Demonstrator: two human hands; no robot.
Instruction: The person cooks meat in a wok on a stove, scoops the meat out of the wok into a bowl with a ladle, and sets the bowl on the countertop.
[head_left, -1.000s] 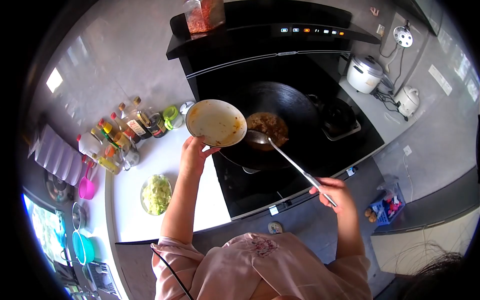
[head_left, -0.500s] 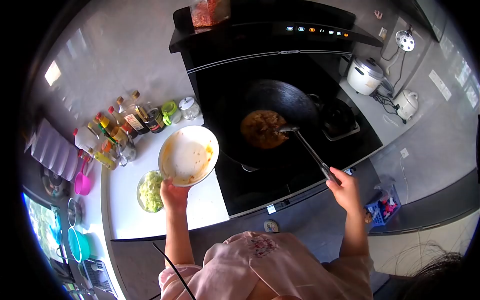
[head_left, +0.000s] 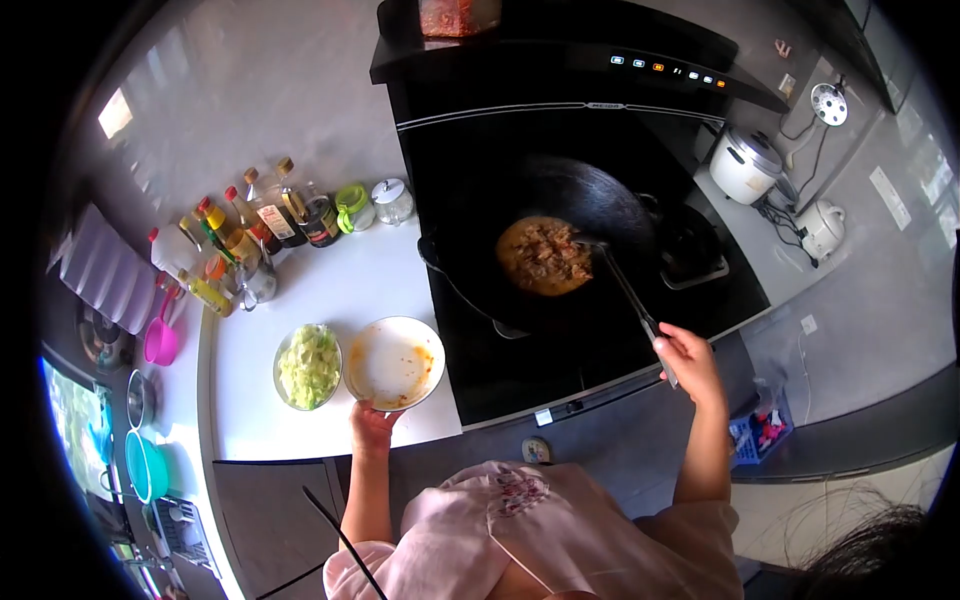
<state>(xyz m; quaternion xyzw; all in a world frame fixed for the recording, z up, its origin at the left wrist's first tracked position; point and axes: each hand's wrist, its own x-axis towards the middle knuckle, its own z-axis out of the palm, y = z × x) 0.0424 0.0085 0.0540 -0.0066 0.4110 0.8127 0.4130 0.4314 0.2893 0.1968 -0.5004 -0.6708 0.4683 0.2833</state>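
Grey walls are enclosing the kitchen, and a row of bottles (head_left: 275, 215) is lining the back of the white counter (head_left: 300, 300), left of the black stove (head_left: 480, 385); a rice cooker (head_left: 745, 168) is standing beyond the stove on the right. The smeared bowl (head_left: 375, 350) is now sitting low over the counter, having come down and away from the wok (head_left: 600, 200), so it seems to be getting out of the cooking's way with only sauce left in it. The left hand (head_left: 373, 428) is clamping its near rim, though whether the base is touching the counter is not telling. Chopped greens (head_left: 310, 365) are lying just beside it in a dish (head_left: 284, 392). The right hand's fingers are closing round the ladle (head_left: 630, 290), whose head is resting against the saucy food (head_left: 545, 255) in the wok.
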